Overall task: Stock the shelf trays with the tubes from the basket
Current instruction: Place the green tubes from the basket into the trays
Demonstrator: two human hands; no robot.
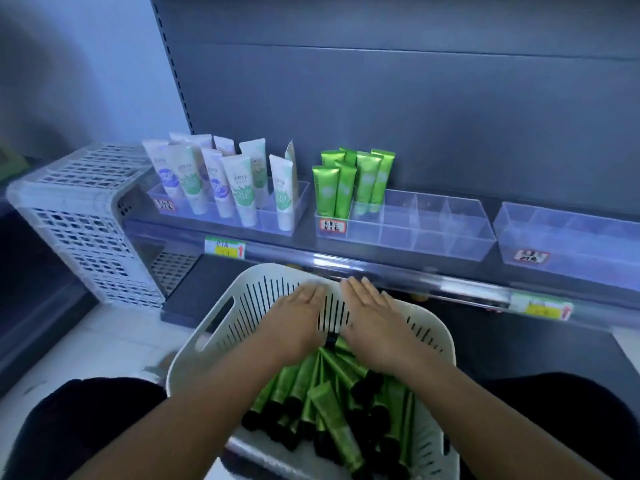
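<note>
Head view looked down at a white plastic basket with slits in its sides [221, 327], low in the middle of the frame. A heap of shiny green tubes with black caps [311, 403] lay inside it, pointing many ways.

Both hands reached into the basket, near its far wall. The left hand [298, 317] lay flat with its fingers straight, palm down, just left of the middle. The right hand [374, 323] lay the same way just beside it. Neither hand gripped a tube that could be seen; what was under the palms was hidden. One black cap [331, 338] peeked out between the two hands.

Above the basket ran a dark grey shelf [304, 233] across the middle of the frame. On it sat three clear plastic trays. The left tray [277, 216] held white tubes with green and purple marks [221, 178], standing up. The middle tray [433, 230] held a few green tubes [349, 181] standing at its left end, and its other boxes had none. The right tray [568, 237] sat at the right edge of the frame.

A white crate with many holes [79, 216] stood at the left side. A yellow price tag [225, 247] stuck to the shelf edge below the left tray.
</note>
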